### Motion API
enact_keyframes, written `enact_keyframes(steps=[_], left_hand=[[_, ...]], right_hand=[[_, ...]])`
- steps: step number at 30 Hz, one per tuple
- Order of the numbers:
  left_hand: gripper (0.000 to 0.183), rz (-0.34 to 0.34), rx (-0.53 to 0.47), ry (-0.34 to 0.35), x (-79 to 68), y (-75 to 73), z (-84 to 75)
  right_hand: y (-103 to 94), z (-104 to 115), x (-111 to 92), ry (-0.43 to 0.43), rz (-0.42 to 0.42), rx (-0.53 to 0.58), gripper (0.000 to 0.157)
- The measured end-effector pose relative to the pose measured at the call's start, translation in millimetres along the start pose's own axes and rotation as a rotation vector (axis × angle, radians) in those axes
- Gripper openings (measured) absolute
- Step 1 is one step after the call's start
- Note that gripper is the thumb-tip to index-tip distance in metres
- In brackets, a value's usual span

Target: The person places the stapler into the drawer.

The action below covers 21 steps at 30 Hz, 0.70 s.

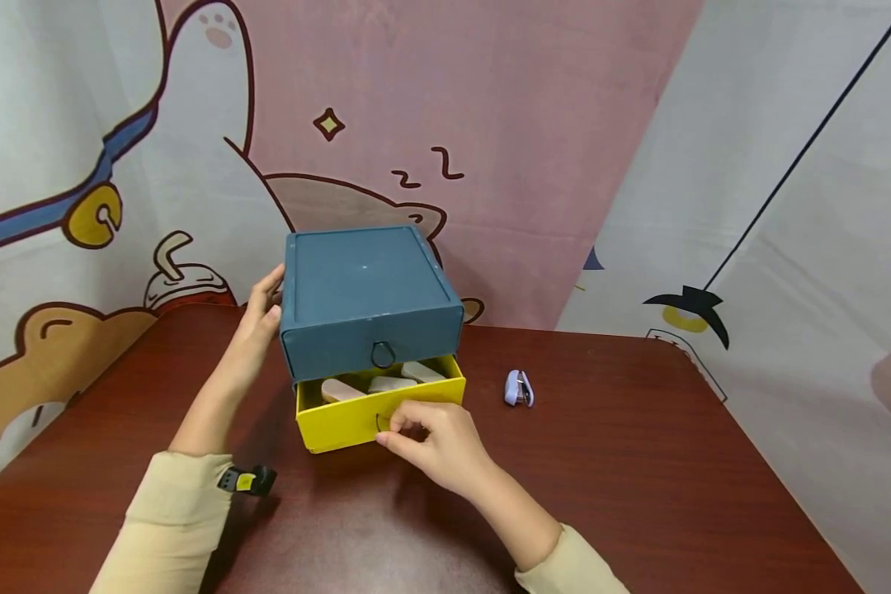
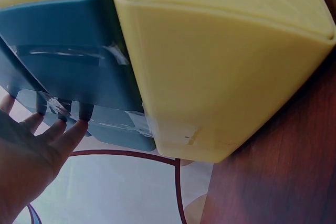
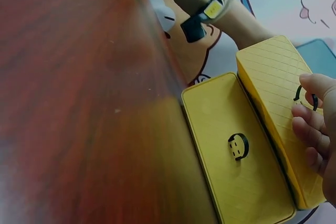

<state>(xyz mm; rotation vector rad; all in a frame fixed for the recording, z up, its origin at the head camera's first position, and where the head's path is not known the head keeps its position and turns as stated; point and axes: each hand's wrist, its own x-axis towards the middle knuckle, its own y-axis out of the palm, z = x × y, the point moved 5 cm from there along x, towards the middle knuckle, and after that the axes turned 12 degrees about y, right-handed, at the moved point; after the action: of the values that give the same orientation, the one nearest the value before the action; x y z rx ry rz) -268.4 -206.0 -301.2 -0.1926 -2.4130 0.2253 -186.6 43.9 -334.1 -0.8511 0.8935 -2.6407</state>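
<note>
A stacked drawer cabinet (image 1: 364,276) with a blue top stands on the table, a black ring handle (image 1: 383,355) on its blue front. Beneath that, a yellow drawer (image 1: 341,427) is pulled partly out, several pale, rounded pieces (image 1: 392,384) lying inside. My right hand (image 1: 440,441) is at this drawer's front, thumb and fingers pinching its black ring handle (image 3: 298,94). With outstretched fingers, my left hand (image 1: 258,322) rests against the cabinet's left side; the left wrist view shows the fingertips (image 2: 79,127) on the blue wall.
Right of the cabinet lies a small lavender stapler (image 1: 518,388). Another yellow drawer front (image 3: 215,124), with its own ring handle, shows lower down in the right wrist view. A cartoon-printed cloth (image 1: 490,124) hangs behind the brown table (image 1: 601,478).
</note>
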Motion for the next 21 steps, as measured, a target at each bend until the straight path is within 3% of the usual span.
enact_keyframes(steps=[5,21], left_hand=[[0.065,0.001,0.001,-0.004,-0.1,0.3,0.3],[0.066,0.008,-0.017,-0.011,0.6,1.1,1.1]], right_hand=[[7.0,-8.7,12.9,0.065,0.014,0.041,0.015],[13.7,-19.1,26.0,0.120,0.025,0.076,0.014]])
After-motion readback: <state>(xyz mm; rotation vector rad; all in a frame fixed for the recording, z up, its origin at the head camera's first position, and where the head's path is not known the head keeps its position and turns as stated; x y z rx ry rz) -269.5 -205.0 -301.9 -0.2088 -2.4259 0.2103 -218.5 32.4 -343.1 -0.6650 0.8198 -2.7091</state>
